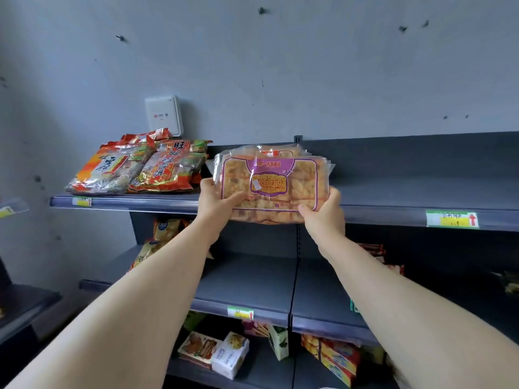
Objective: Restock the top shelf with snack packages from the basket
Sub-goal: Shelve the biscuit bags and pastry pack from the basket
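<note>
I hold a clear snack package point(271, 183) with a purple label and golden pastries inside, at the front edge of the grey top shelf point(407, 192). My left hand point(216, 202) grips its lower left corner. At the lower right corner, my right hand point(324, 213) grips it too. A second similar package seems to lie just behind it. Red and orange rice cracker bags point(134, 167) are stacked at the shelf's left end. The basket is out of view.
A white box point(164, 115) is fixed to the wall behind the cracker bags. The middle shelf point(247, 279) holds yellow bags at left and red packs at right. Boxes and packets point(216, 352) sit on the lower shelf. Price tags line the shelf edges.
</note>
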{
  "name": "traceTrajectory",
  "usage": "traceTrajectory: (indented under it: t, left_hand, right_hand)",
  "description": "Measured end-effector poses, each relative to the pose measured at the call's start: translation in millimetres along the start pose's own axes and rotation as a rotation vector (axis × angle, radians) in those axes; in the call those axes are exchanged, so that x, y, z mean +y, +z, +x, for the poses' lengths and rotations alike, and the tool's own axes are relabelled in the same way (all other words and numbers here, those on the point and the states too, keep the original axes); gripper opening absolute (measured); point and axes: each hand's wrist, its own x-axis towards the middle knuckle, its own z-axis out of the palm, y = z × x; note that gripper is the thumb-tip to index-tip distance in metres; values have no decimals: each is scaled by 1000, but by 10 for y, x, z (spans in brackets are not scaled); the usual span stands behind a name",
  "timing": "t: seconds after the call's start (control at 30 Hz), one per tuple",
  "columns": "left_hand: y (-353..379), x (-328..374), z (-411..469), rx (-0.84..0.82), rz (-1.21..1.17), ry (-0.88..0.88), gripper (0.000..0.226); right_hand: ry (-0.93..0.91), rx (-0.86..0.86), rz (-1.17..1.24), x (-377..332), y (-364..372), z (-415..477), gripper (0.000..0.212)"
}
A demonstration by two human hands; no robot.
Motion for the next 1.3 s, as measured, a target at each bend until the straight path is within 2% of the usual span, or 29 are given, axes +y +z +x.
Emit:
traceTrajectory:
  t: [0.1,0.23,0.47,0.63,0.7,0.8,0.87,0.93,1.13,1.3]
  left_hand:
    - [27,74,302,50,23,19,55]
    - [-51,7,680,59,129,13,70]
    - [-97,-178,1309,5,88,-1,50]
    - [-120,-346,1829,-17,53,-23,47]
    - [-117,-490,1967,-41,146,-60,49]
    - [-72,-723,2059,-118,463,-113,75]
    - [-24,-842,2080,-132,651,-53,88]
    - [10,-897,2082,-139,732,6,91]
    - [9,-964,2104,-149,697,40,99]
    - [44,-944,1949,-51,671,232,90]
  right_hand:
    - [-54,16,-94,-145,131,286,65]
    - [-113,12,-134,-220,351,536,66]
    - [-83,-5,-63,-226,855,810,66]
    - [-129,4,-150,-271,1241,1047,63]
    - [-163,-9,-274,-241,1376,1105,71]
    - [-225,-87,-552,-114,1528,1113,83]
    - [-233,-90,-698,-54,1568,1120,77]
    - [-238,-83,-785,-41,1583,1140,75]
    - [-241,-28,-828,-18,1606,1118,72]
    - [-321,14,-791,-15,1524,974,68]
